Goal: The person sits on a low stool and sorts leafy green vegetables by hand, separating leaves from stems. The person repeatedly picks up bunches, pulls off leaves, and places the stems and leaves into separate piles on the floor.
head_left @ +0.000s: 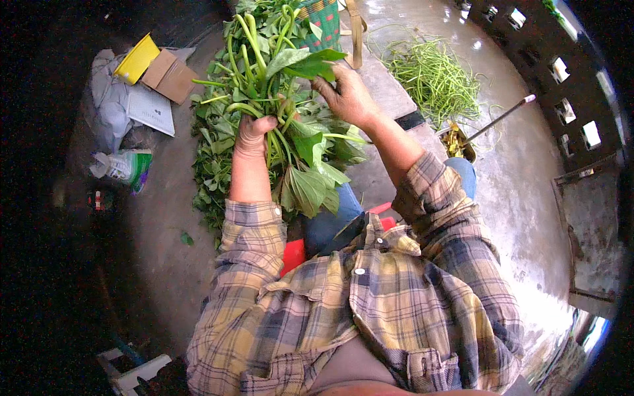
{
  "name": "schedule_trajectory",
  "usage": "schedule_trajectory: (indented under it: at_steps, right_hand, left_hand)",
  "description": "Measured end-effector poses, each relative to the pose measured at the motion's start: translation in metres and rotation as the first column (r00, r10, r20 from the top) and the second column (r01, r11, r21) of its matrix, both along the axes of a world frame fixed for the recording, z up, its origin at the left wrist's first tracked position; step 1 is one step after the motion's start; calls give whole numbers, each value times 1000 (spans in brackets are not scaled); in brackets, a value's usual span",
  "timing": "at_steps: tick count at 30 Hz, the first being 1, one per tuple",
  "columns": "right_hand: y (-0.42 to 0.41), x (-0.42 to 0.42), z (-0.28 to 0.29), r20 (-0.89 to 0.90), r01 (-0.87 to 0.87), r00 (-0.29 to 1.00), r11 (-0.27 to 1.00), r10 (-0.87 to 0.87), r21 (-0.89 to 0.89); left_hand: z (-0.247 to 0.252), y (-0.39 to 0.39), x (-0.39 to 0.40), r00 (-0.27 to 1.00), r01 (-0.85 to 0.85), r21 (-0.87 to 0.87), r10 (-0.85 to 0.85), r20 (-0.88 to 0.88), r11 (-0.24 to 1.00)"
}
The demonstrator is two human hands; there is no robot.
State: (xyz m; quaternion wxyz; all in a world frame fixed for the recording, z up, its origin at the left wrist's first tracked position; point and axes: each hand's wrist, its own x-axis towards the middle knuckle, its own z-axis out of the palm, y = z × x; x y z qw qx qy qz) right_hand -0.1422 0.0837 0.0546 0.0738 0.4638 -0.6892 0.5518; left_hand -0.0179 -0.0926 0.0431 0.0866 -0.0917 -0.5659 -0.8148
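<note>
My left hand point(252, 132) is closed around a bunch of leafy green stems point(252, 49), with the thumb across them. Stalks stick up above that fist, and broad leaves hang below it over my knee. At the bunch's upper right, my right hand point(346, 94) pinches a large green leaf point(309, 64) between thumb and fingers; the leaf partly hides the fingertips. A big heap of leafy greens point(210, 163) lies on the floor under and beyond my left forearm.
A green and red woven basket point(324, 24) stands beyond the heap. On the right are a pile of thin green stems point(431, 74) and a long-handled dustpan point(470, 148) holding yellowed leaves. A cardboard box point(168, 76) and yellow container point(137, 59) sit left. Beneath me is a red stool point(292, 257).
</note>
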Motion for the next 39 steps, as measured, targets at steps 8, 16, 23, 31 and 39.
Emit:
schedule_trajectory:
  at_steps: [8,16,23,31,39]
  right_hand:
    - [76,-23,5,421,34,906,985,42,-170]
    - [153,-61,20,315,278,915,960,-253,-36]
    - [174,-75,18,348,325,892,944,-288,-52]
    - [175,-76,40,229,302,924,952,-307,58]
    - [88,3,4,626,3,780,1000,16,-28]
  left_hand:
    - [1,55,-16,984,152,266,-119,-134,952]
    - [-57,64,-6,996,82,453,-56,-70,888]
    - [-60,63,3,990,128,409,-137,-7,904]
    - [-71,51,4,990,120,452,-142,13,884]
    - [-57,68,3,987,148,469,-159,-17,871]
